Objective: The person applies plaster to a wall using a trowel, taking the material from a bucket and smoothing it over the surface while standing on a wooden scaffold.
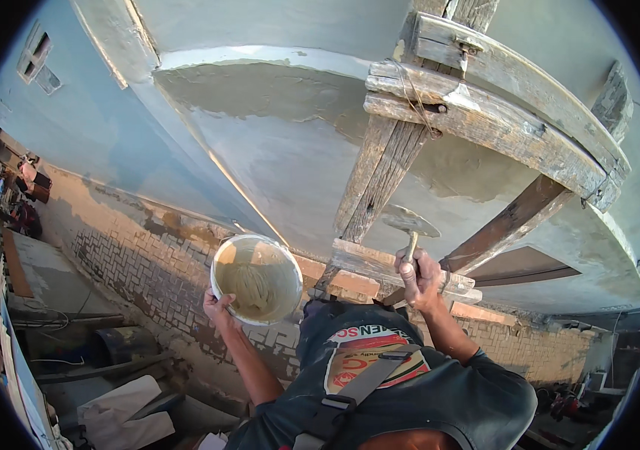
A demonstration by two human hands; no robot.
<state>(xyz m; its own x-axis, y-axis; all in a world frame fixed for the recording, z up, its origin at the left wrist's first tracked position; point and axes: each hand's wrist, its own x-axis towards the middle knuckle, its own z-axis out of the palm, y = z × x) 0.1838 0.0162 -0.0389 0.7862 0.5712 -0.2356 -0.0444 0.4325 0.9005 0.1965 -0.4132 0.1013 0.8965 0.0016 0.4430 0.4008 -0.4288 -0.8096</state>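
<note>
My left hand [216, 307] grips the side of a white bucket [278, 266], which has wet grey-beige mix [252, 294] in its bottom. At right of centre, my right hand [419, 279] is closed round the handle of a trowel [410, 222], its metal blade tilted up near a grey plastered wall surface [260, 150] with rough, darker patches. A weathered timber scaffold [383, 172] rises in front of me, with stacked boards across the top and a lower crosspiece just behind my right hand.
A paved lane [117, 255] runs far below. At the lower left lie a dark drum [125, 345], pale sheets [125, 412] and debris. Clutter [23, 210] lines the far left. A diagonal timber brace [515, 221] stands at the right.
</note>
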